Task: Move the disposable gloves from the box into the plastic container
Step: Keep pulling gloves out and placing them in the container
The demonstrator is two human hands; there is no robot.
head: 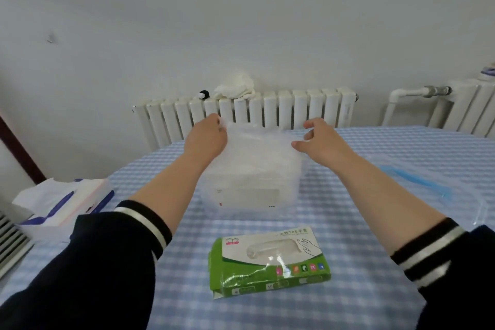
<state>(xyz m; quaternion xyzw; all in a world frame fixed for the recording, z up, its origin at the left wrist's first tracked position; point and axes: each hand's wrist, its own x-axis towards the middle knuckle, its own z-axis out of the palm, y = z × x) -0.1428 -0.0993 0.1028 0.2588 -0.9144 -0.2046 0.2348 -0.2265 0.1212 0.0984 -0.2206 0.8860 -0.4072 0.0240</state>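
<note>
I have both hands up over the container (251, 190): my left hand (207, 136) pinches the left edge of the clear gloves (262, 147) and my right hand (320, 140) pinches their right edge, so the stack is stretched between them just above the container's open top. The green box (269, 262) lies flat on the checked tablecloth (361, 262) nearer to me, a wisp of film at its slot, while a clear lid (428, 185) lies to the right and a tissue pack (64, 201) to the left.
</note>
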